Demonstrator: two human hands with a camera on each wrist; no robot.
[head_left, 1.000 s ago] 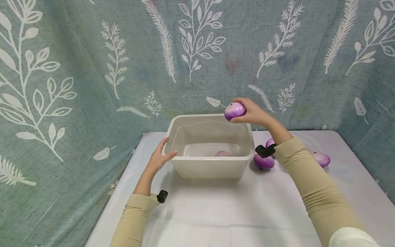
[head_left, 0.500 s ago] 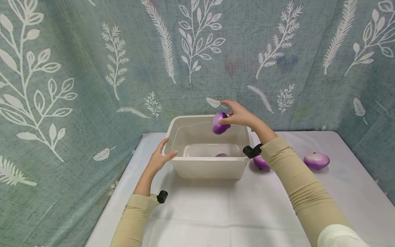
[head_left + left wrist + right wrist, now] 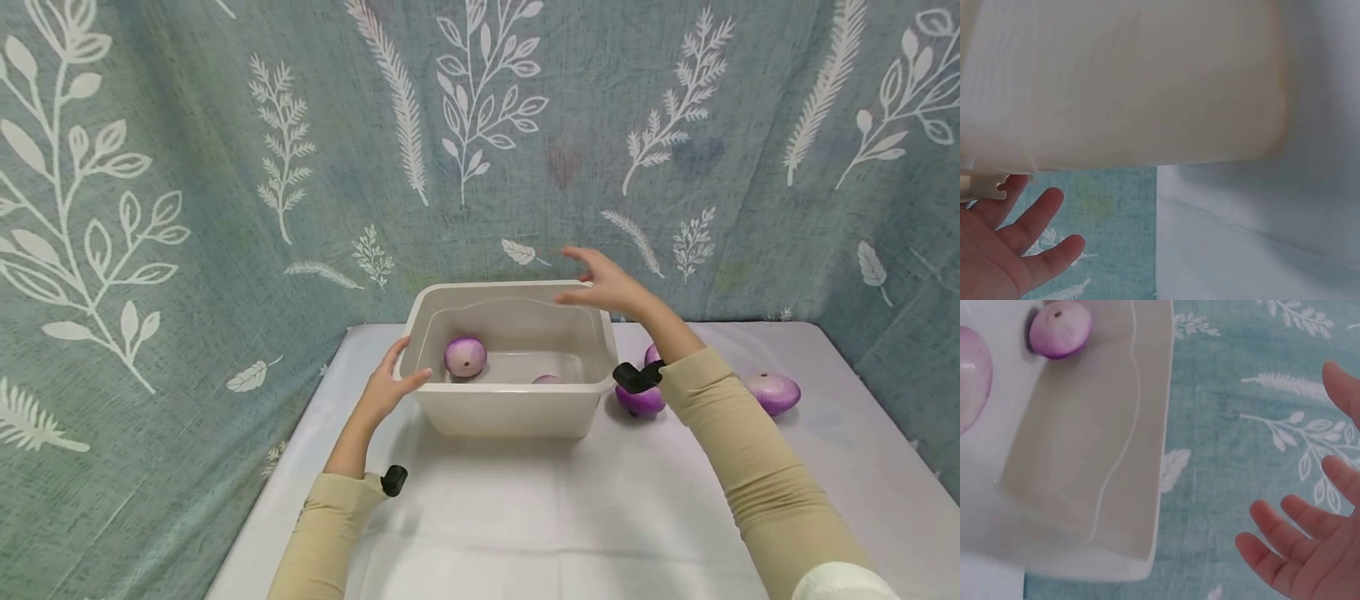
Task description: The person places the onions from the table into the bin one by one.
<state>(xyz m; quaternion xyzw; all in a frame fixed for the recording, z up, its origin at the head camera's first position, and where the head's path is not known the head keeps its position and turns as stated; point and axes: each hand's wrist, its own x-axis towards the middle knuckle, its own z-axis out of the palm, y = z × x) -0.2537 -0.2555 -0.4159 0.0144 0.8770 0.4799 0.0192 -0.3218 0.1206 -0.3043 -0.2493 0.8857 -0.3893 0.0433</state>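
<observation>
My left hand (image 3: 388, 385) holds the left front corner of a beige plastic bin (image 3: 510, 408), thumb over the front rim. In the left wrist view several fingers (image 3: 1035, 219) spread away from the bin's side. My right hand (image 3: 611, 286) hovers over the back right rim, fingers apart and holding nothing. Inside the bin, a purple onion (image 3: 465, 357) lies at the left. A second onion (image 3: 546, 379) shows just its top above the front rim. The right wrist view also has both onions, one whole (image 3: 1060, 328) and one cut off by the frame edge (image 3: 971, 378).
Right of the bin, a purple onion (image 3: 641, 400) and another (image 3: 652, 354) lie partly behind my right wrist. Further right sits one more onion (image 3: 776, 392). A white cloth (image 3: 480, 517) covers the table; a green leaf-patterned curtain (image 3: 322, 167) hangs behind.
My right hand carried an onion left over the bin and let it go; it now lies inside at the left. The right hand has drawn back to the right. The left hand stays put.
</observation>
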